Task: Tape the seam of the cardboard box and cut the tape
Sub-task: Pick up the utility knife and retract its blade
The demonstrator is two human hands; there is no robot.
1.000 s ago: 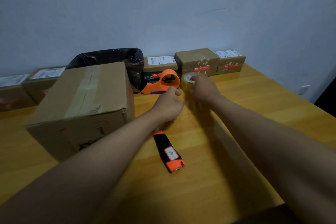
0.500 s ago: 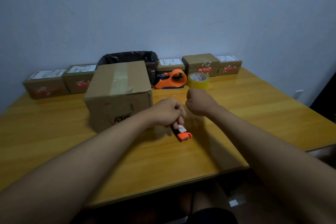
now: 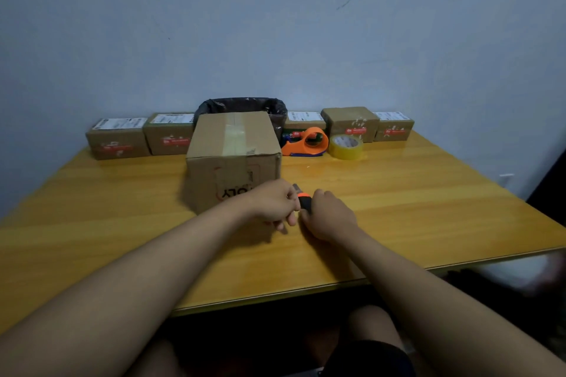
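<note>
A brown cardboard box (image 3: 234, 144) stands on the wooden table (image 3: 413, 202), with a strip of tape running along its top seam. Just in front of its right corner, my left hand (image 3: 275, 203) and my right hand (image 3: 329, 214) meet around a black and orange utility knife (image 3: 303, 197). The right hand wraps the knife's black handle. My left hand's fingers pinch at its orange front end. A roll of yellowish clear tape (image 3: 346, 146) lies flat at the back right, next to an orange tape dispenser (image 3: 306, 142).
Small sealed parcels (image 3: 118, 138) line the wall on both sides of a black-lined bin (image 3: 242, 105) behind the box. The table's front edge (image 3: 275, 297) is close to my knees.
My right hand left the tape roll at the back, came toward me and closed on the knife. The left hand stayed at the knife. My head pulled back, widening the view.
</note>
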